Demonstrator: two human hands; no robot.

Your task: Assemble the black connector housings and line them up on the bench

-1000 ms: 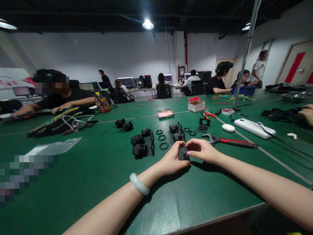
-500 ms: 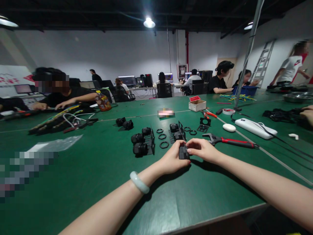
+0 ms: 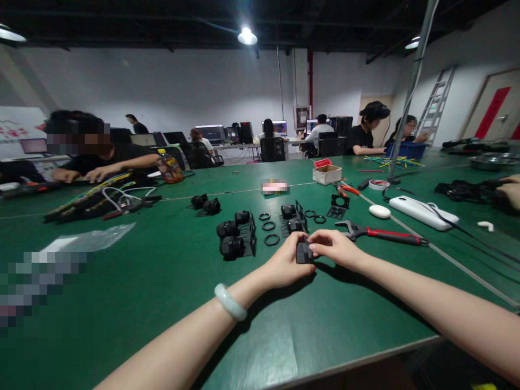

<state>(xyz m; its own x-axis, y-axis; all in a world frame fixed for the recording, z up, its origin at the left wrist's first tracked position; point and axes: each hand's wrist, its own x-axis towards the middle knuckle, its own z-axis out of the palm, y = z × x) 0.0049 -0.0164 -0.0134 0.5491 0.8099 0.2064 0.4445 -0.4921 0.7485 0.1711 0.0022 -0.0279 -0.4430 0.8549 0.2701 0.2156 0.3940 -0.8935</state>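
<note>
Low over the green table, my left hand (image 3: 286, 262) wraps its thumb and fingers around a small black bracket (image 3: 304, 253). My right hand (image 3: 335, 249) pinches the same piece from the right with bent fingers, which partly hide it. Just beyond my hands stand black cable glands (image 3: 289, 211) on a slotted bracket. To the left, several more cable glands (image 3: 231, 247) sit on similar brackets. Between these groups lie black lock nuts (image 3: 271, 239), and a pair of black rings (image 3: 320, 219) rests on the right. Another black bracket (image 3: 339, 203) lies farther right.
An adjustable wrench (image 3: 385, 234) with red-black handle lies right of my hands. Behind it are a white oval object (image 3: 379, 211), a white power bank-like case (image 3: 422, 213) and a small box (image 3: 327, 174). A plastic bag (image 3: 93, 238) lies left. Co-workers sit across the table.
My hands and the black bracket stay almost in place. The view shifts slightly. A person walking at the far right is out of view, and a door shows there.
</note>
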